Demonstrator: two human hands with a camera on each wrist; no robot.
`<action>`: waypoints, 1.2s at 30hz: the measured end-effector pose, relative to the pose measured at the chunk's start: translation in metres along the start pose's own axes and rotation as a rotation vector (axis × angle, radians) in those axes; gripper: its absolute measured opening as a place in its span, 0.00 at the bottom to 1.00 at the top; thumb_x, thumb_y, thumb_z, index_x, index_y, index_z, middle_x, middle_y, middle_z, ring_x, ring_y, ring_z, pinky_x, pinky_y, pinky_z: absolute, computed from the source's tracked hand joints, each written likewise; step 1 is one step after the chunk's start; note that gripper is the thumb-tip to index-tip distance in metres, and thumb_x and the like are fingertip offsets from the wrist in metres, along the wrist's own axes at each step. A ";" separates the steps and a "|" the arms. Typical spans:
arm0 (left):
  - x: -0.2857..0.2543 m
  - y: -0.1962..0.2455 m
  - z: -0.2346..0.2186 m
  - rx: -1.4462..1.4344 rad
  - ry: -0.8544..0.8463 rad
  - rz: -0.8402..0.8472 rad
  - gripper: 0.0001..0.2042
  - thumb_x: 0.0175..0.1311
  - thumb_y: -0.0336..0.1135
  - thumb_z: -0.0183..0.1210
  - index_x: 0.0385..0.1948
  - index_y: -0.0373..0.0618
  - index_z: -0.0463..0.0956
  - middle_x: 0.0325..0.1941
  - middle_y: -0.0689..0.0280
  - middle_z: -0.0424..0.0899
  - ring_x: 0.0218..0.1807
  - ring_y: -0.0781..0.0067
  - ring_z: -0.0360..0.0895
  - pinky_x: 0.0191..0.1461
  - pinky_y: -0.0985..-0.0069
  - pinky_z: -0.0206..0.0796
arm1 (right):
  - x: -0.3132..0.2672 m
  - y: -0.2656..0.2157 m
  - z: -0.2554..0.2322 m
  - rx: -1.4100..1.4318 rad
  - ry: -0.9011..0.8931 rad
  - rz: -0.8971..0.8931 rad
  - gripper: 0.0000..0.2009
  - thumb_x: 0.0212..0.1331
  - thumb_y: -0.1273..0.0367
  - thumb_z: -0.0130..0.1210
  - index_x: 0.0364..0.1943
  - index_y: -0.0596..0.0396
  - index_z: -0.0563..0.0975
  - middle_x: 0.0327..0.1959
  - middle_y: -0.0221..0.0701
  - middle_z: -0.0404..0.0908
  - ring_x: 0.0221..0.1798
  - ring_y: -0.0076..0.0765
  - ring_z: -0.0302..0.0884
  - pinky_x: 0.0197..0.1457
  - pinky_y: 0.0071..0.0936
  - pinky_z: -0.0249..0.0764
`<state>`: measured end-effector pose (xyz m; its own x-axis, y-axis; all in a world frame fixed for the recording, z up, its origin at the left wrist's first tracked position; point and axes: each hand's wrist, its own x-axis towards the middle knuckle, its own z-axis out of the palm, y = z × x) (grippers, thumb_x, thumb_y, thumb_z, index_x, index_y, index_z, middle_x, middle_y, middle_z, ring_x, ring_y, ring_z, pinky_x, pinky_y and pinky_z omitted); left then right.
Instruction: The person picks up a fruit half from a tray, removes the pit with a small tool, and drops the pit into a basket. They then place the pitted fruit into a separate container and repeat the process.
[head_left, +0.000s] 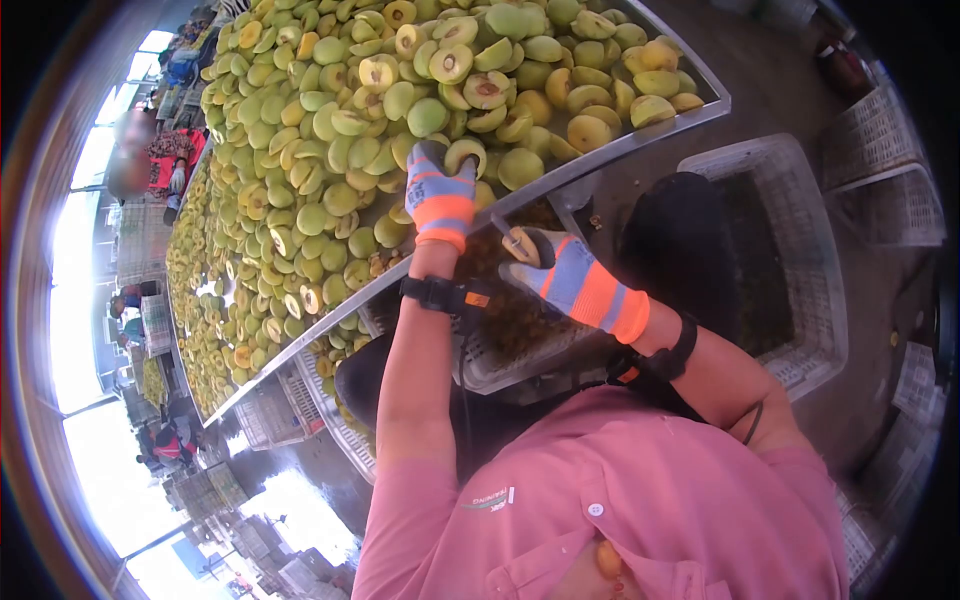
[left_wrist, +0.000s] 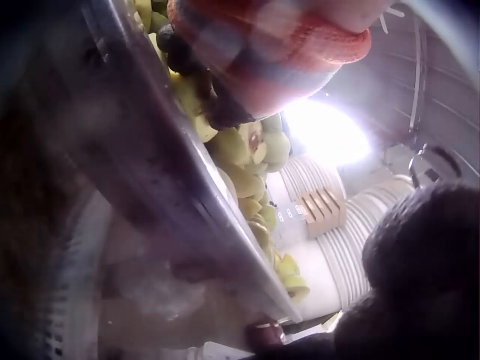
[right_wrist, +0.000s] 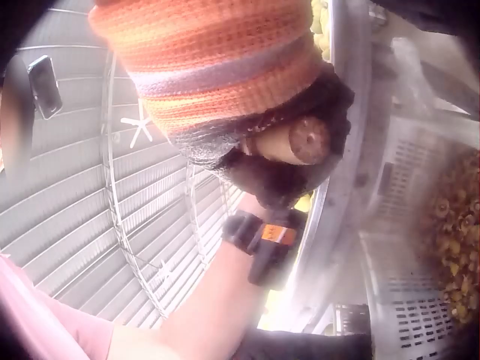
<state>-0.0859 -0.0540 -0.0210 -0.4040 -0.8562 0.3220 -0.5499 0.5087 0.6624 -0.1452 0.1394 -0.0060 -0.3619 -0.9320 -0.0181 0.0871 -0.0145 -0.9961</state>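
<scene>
My left hand, in an orange and blue-grey work glove with dark fingertips, pinches a yellow-green fruit half over the near edge of the heap. My right hand, gloved alike, grips a short wooden-handled tool just beyond the metal rim. The round end of its handle pokes out of the dark glove palm in the right wrist view; its working end is hidden. Many fruit halves cover the table, some cut side up with a brown stone showing.
The table's metal rim runs diagonally before me. Below it stands a pale crate holding brownish bits. Another plastic crate is at the right, with stacked crates beyond. People work along the far left side.
</scene>
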 end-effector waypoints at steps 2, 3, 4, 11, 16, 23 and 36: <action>-0.002 -0.016 -0.009 -0.193 0.017 -0.054 0.13 0.51 0.29 0.67 0.35 0.38 0.74 0.26 0.65 0.80 0.28 0.73 0.74 0.35 0.76 0.67 | 0.003 -0.003 -0.002 0.079 0.016 0.097 0.14 0.56 0.69 0.61 0.44 0.62 0.76 0.33 0.33 0.82 0.34 0.25 0.75 0.39 0.27 0.72; -0.005 -0.020 -0.014 -0.299 0.121 -0.071 0.10 0.52 0.28 0.65 0.34 0.38 0.74 0.24 0.67 0.79 0.27 0.73 0.75 0.34 0.76 0.68 | 0.006 -0.011 -0.007 0.133 -0.003 0.215 0.14 0.56 0.69 0.61 0.45 0.62 0.76 0.33 0.32 0.81 0.34 0.23 0.73 0.40 0.26 0.72; -0.009 -0.024 -0.021 -0.396 0.082 -0.246 0.09 0.53 0.27 0.64 0.34 0.38 0.75 0.25 0.67 0.80 0.28 0.73 0.75 0.34 0.76 0.68 | 0.008 -0.015 -0.009 0.186 -0.023 0.333 0.14 0.56 0.69 0.61 0.45 0.62 0.77 0.33 0.30 0.81 0.34 0.22 0.72 0.40 0.25 0.72; -0.019 -0.013 -0.032 -0.185 0.114 -0.014 0.11 0.54 0.30 0.63 0.36 0.39 0.73 0.37 0.60 0.77 0.33 0.68 0.75 0.39 0.72 0.69 | 0.016 0.014 0.008 0.063 0.127 0.066 0.06 0.60 0.71 0.58 0.39 0.57 0.78 0.27 0.19 0.76 0.29 0.13 0.65 0.31 0.18 0.65; 0.002 -0.022 -0.047 0.054 0.231 -0.024 0.19 0.53 0.41 0.65 0.44 0.40 0.74 0.45 0.52 0.76 0.48 0.49 0.75 0.49 0.60 0.69 | 0.012 0.001 0.001 0.147 0.058 0.182 0.11 0.56 0.71 0.61 0.41 0.61 0.78 0.32 0.29 0.81 0.34 0.21 0.71 0.40 0.25 0.71; 0.015 -0.006 -0.016 0.550 -0.035 -0.112 0.33 0.52 0.49 0.65 0.59 0.42 0.65 0.59 0.44 0.70 0.62 0.46 0.67 0.60 0.60 0.66 | 0.015 0.019 0.012 0.239 0.048 0.141 0.10 0.55 0.71 0.61 0.40 0.61 0.78 0.31 0.29 0.81 0.32 0.21 0.70 0.39 0.25 0.70; -0.049 -0.001 -0.089 0.280 -0.264 0.397 0.34 0.45 0.23 0.62 0.61 0.44 0.65 0.54 0.58 0.76 0.54 0.49 0.71 0.59 0.62 0.65 | 0.011 0.002 0.005 0.204 0.025 0.230 0.10 0.60 0.65 0.58 0.40 0.56 0.78 0.29 0.26 0.78 0.27 0.18 0.70 0.30 0.22 0.68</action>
<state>-0.0003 -0.0208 0.0224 -0.7701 -0.5598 0.3058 -0.4767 0.8236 0.3074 -0.1448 0.1269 -0.0074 -0.3332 -0.9103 -0.2457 0.3531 0.1211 -0.9277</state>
